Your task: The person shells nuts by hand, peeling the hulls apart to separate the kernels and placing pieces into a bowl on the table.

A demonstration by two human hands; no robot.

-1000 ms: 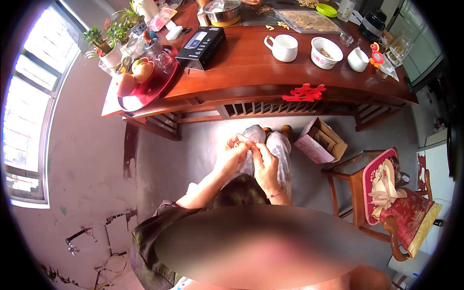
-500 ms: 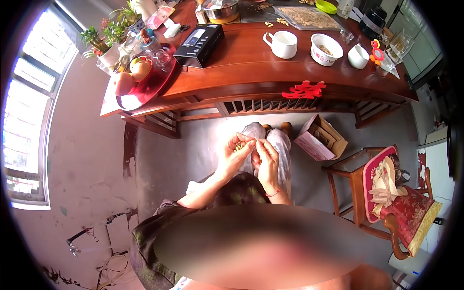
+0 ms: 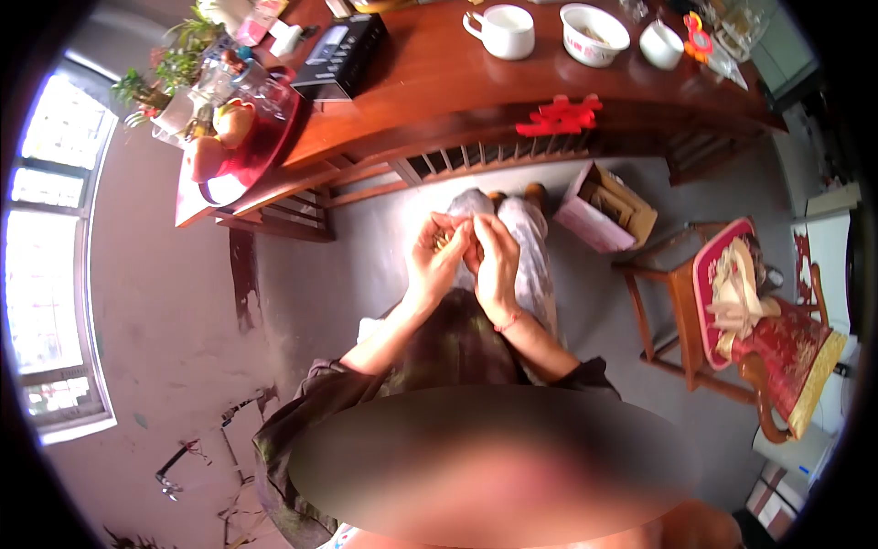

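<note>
My left hand (image 3: 433, 261) is curled over my lap, cupping several small yellowish-tan pieces (image 3: 443, 242); they are too small to name. Close against it, my right hand (image 3: 495, 259) has its fingers pinched together, the tips meeting those of my left hand. Whatever lies between the fingertips is hidden. A red cord circles the right wrist. Both hands are above my knees, short of the table's front edge.
On the wooden table (image 3: 421, 91) stand a white mug (image 3: 508, 37), a white bowl (image 3: 593, 53), a small white cup (image 3: 660, 48), a black box (image 3: 343, 55) and a red fruit tray (image 3: 291, 119). An open carton (image 3: 599, 215) sits on the floor, beside a wooden chair (image 3: 681, 306).
My view has shifted, with the table's far side leaving the top. The fingertips have drawn closer together, and the right hand is turned more upright against the left.
</note>
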